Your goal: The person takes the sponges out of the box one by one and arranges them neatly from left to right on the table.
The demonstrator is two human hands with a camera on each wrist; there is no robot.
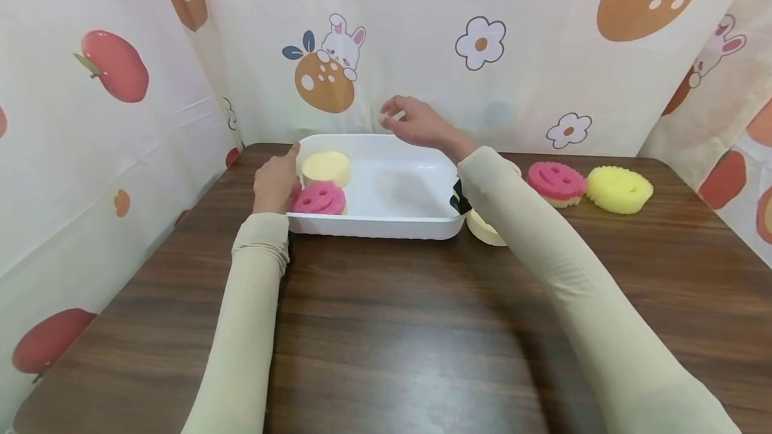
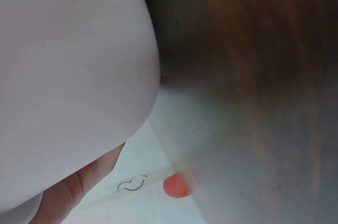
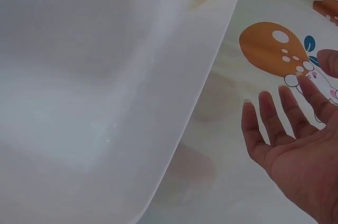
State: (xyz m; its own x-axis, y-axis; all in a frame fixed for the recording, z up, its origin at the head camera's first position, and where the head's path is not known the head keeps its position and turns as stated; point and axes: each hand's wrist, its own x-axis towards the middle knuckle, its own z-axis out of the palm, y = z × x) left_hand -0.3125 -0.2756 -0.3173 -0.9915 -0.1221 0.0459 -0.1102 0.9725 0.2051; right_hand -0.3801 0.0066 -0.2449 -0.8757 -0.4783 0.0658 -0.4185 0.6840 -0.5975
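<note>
A white tray (image 1: 374, 226) stands at the back of the table. At its left wall is my left hand (image 1: 275, 183), holding the side with one finger reaching toward the far corner. In the left wrist view, a finger (image 2: 100, 171) shows past the tray's outer wall. Inside, at the left end, lie a round cream sponge (image 1: 326, 167) and a pink smiley-face sponge (image 1: 319, 198), the pink one right by that hand. My right hand (image 1: 416, 122) hovers above the far rim, fingers loosely bent and apart, nothing in it.
Right of the tray, a cream sponge (image 1: 484, 230) is partly hidden under my right forearm. Beyond it lie a pink smiley-face sponge (image 1: 556, 181) and a yellow scalloped sponge (image 1: 618, 189). A printed curtain (image 1: 410, 39) hangs close behind the wooden table (image 1: 386, 340).
</note>
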